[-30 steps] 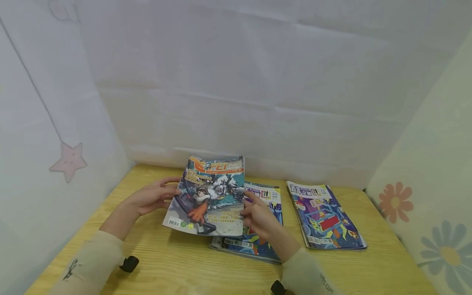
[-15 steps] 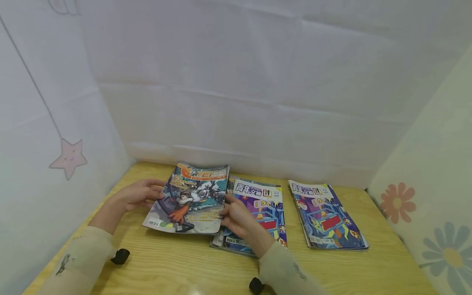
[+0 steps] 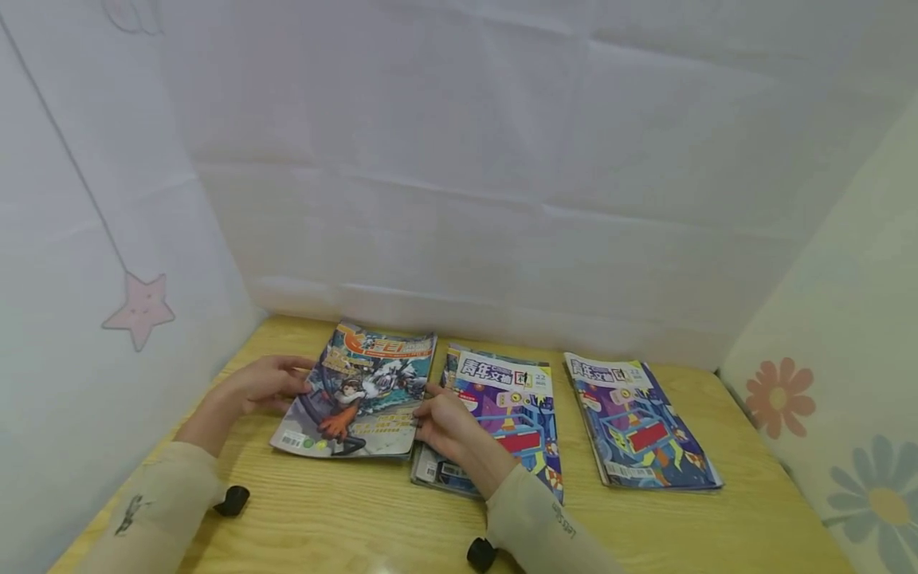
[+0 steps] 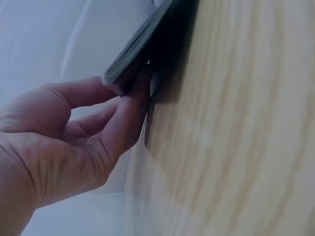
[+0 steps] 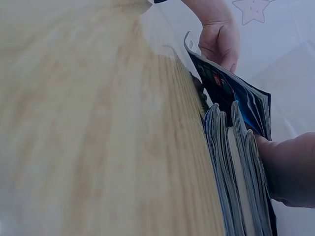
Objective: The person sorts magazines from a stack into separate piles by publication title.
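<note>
A magazine with an orange FEI title [image 3: 369, 399] is held tilted at the left of the table, between both hands. My left hand [image 3: 268, 384] pinches its left edge; in the left wrist view, fingers [image 4: 129, 115] reach beneath the edge [image 4: 135, 51], close above the wood. At the opposite edge, my right hand [image 3: 455, 430] grips it, reaching across a pile of magazines [image 3: 512, 391] topped by a purple cover. From the right wrist view, the held magazine [image 5: 231, 91] slants up over the thick pile's page edges [image 5: 234, 177].
Another small pile of magazines [image 3: 638, 422], also with a purple cover, lies at the right of the wooden table [image 3: 358, 518]. White cloth [image 3: 502, 175] hangs behind the table, and flower-patterned cloth [image 3: 853, 335] stands along the right side.
Both hands have carried the FEI magazine left and lower, off most of the middle pile, whose purple cover now shows more. The right pile has stayed put.
</note>
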The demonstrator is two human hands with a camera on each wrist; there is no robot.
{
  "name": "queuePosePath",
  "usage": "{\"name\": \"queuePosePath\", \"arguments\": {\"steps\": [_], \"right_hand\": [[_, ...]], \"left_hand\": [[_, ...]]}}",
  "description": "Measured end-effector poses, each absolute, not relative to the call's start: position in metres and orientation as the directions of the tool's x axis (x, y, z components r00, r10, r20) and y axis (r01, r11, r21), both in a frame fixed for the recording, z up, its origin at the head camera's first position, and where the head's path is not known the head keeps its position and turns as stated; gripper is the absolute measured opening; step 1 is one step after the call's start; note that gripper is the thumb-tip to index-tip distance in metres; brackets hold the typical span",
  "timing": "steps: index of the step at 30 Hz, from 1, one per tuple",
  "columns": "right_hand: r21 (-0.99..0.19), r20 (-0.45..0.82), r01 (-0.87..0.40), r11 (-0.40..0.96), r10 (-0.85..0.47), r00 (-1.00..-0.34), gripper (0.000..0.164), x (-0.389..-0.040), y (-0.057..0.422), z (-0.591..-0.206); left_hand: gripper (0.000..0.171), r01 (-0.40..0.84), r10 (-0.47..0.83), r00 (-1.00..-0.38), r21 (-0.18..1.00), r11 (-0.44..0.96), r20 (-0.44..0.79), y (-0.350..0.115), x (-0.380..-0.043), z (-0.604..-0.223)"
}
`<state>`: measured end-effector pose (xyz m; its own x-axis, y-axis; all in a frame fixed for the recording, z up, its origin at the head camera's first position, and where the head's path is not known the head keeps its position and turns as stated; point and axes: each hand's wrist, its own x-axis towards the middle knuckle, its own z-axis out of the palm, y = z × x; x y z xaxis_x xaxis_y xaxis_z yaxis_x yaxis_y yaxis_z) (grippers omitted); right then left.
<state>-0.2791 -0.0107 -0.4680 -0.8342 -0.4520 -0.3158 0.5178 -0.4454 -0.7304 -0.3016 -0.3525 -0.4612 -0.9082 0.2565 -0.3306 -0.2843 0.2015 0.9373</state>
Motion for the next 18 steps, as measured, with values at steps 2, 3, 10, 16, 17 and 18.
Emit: {"name": "queuePosePath", "arguments": {"steps": [2,3,10,16,17,18], "right_hand": [[-0.733,-0.314,0.515,-0.445,-0.450,-0.836,0.089,-0.281,-0.012,-0.470],[-0.736,-0.310,0.512,-0.443,-0.452,-0.836,0.088,-0.282,-0.012,-0.471],[-0.764,-0.305,0.505,-0.402,-0.465,-0.831,0.081,-0.283,-0.010,-0.468],[-0.851,-0.295,0.456,-0.259,-0.482,-0.825,0.079,-0.279,0.008,-0.450],[-0.863,-0.295,0.448,-0.231,-0.489,-0.821,0.079,-0.278,0.011,-0.446],[-0.873,-0.292,0.440,-0.209,-0.499,-0.816,0.079,-0.277,0.015,-0.443]], "left_hand": [[0.069,-0.262,0.252,-0.914,0.937,0.232,-0.318,-0.352,-0.302,-0.463],[0.068,-0.259,0.240,-0.918,0.935,0.241,-0.316,-0.352,-0.303,-0.465],[0.063,-0.166,0.225,-0.943,0.931,0.324,-0.246,-0.347,-0.301,-0.462],[0.057,-0.115,0.164,-0.965,0.896,0.428,-0.203,-0.340,-0.299,-0.457],[0.056,-0.113,0.158,-0.967,0.892,0.437,-0.200,-0.340,-0.299,-0.456],[0.055,-0.113,0.152,-0.968,0.889,0.444,-0.199,-0.340,-0.298,-0.456]]}}
